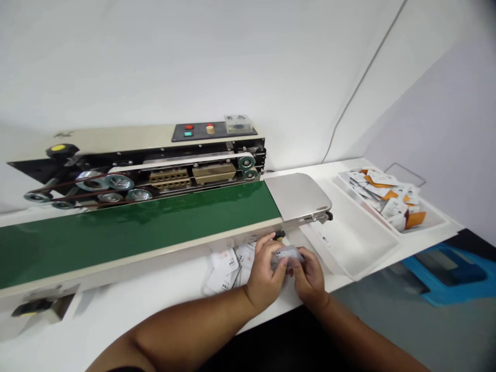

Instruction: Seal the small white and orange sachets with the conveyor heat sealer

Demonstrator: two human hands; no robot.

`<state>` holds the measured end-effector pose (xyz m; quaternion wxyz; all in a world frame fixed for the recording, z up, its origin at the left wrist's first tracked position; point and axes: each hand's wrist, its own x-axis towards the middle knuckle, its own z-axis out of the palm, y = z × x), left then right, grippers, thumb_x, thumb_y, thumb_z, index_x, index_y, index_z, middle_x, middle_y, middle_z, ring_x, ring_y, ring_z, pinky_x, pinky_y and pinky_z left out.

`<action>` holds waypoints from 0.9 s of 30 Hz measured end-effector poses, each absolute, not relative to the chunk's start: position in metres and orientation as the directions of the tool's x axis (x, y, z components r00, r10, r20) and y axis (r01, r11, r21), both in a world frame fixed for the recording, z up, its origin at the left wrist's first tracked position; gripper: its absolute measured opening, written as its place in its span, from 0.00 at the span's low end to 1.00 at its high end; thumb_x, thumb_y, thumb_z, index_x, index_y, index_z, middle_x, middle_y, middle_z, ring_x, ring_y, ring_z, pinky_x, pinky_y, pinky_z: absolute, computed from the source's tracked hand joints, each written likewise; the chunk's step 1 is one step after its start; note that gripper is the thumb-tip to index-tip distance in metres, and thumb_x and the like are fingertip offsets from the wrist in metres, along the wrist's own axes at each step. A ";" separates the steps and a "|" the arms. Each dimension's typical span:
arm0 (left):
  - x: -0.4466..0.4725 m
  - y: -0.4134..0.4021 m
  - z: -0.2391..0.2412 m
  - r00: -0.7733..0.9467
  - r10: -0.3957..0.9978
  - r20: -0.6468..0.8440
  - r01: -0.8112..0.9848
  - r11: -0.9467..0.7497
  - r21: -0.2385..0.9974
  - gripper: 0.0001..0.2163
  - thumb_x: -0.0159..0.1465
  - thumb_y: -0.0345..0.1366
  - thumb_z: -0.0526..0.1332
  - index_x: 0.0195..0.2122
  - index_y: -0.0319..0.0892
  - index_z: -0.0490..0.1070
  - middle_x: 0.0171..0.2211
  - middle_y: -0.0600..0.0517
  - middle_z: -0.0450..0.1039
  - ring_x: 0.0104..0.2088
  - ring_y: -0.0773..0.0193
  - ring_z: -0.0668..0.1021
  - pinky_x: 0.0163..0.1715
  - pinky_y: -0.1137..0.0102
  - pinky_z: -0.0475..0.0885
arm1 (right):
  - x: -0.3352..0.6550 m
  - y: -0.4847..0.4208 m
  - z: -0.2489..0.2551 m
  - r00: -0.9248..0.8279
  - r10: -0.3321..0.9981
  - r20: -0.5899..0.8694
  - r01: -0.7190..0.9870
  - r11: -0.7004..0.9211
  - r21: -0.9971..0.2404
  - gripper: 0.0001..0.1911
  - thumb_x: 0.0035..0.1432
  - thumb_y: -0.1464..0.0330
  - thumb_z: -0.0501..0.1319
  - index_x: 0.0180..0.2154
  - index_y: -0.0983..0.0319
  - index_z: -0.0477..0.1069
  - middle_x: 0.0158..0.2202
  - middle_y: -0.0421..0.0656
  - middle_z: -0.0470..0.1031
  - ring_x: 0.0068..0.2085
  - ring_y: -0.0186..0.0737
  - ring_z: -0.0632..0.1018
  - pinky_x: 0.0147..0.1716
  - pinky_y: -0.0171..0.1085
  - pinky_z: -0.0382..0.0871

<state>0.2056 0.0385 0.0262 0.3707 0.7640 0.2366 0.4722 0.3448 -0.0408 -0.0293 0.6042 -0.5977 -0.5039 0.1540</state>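
Both my hands meet in front of the machine's metal end plate (pixel 300 199), around a small pale printed packet (pixel 289 253). My left hand (pixel 266 271) grips the packet's left side, thumb in front. On the other side, the fingers and thumb of my right hand (pixel 310 276) are closed on it. Its lower part is hidden behind my thumbs. Beside my left hand, several white printed packets (pixel 222 268) lie in a loose pile on the white table (pixel 151 305), partly under the conveyor's edge.
A band sealer (pixel 163 175) with a green conveyor belt (pixel 155 219) stretches along the left and middle. To the right stand a white tray (pixel 360 248) and a white bin (pixel 430 230) of white and orange packets (pixel 391 194). A blue plastic stool (pixel 457 274) stands below the table.
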 end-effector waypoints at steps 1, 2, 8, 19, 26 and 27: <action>0.205 0.038 0.028 0.435 0.709 0.555 -0.006 -0.614 0.789 0.07 0.74 0.37 0.59 0.50 0.45 0.73 0.49 0.44 0.77 0.63 0.47 0.72 0.62 0.48 0.69 | 0.344 -0.040 -0.026 0.449 0.784 0.429 0.411 0.245 -0.878 0.10 0.74 0.60 0.55 0.49 0.58 0.68 0.33 0.42 0.72 0.26 0.38 0.74 0.24 0.38 0.75; 0.205 0.039 0.030 0.427 0.705 0.567 -0.022 -0.618 0.786 0.06 0.74 0.37 0.59 0.48 0.45 0.73 0.46 0.45 0.77 0.60 0.48 0.73 0.60 0.49 0.70 | 0.344 -0.039 -0.023 0.446 0.781 0.437 0.411 0.255 -0.875 0.09 0.74 0.61 0.55 0.48 0.58 0.68 0.33 0.42 0.72 0.26 0.37 0.74 0.24 0.38 0.75; 0.200 0.038 0.043 0.470 0.597 0.649 -0.121 -0.685 0.718 0.06 0.74 0.37 0.61 0.43 0.46 0.78 0.39 0.48 0.78 0.42 0.57 0.78 0.47 0.59 0.74 | 0.348 -0.040 -0.002 0.407 0.640 0.652 0.601 0.349 -0.719 0.06 0.72 0.66 0.57 0.47 0.57 0.72 0.43 0.48 0.72 0.42 0.45 0.78 0.38 0.45 0.78; 0.205 0.032 0.028 0.547 0.575 0.608 -0.217 -0.604 0.767 0.07 0.73 0.34 0.61 0.43 0.44 0.80 0.39 0.47 0.80 0.41 0.59 0.82 0.44 0.65 0.79 | 0.361 -0.081 -0.010 0.286 0.763 0.579 0.695 0.250 -0.674 0.10 0.72 0.69 0.57 0.50 0.57 0.74 0.44 0.49 0.78 0.43 0.45 0.81 0.40 0.43 0.80; 0.201 0.030 0.025 0.574 0.434 0.694 -0.272 -0.698 0.662 0.08 0.69 0.30 0.61 0.46 0.43 0.79 0.44 0.45 0.81 0.43 0.59 0.83 0.48 0.66 0.79 | 0.360 -0.071 -0.013 0.254 0.750 0.611 0.674 0.317 -0.668 0.12 0.71 0.65 0.58 0.52 0.58 0.74 0.46 0.50 0.81 0.47 0.47 0.83 0.45 0.45 0.83; 0.201 0.029 0.024 0.571 0.428 0.701 -0.266 -0.711 0.651 0.08 0.69 0.31 0.61 0.46 0.43 0.78 0.44 0.45 0.81 0.44 0.59 0.83 0.48 0.66 0.79 | 0.361 -0.070 -0.014 0.250 0.739 0.625 0.680 0.326 -0.657 0.12 0.71 0.65 0.58 0.52 0.59 0.74 0.46 0.50 0.81 0.47 0.47 0.83 0.46 0.45 0.83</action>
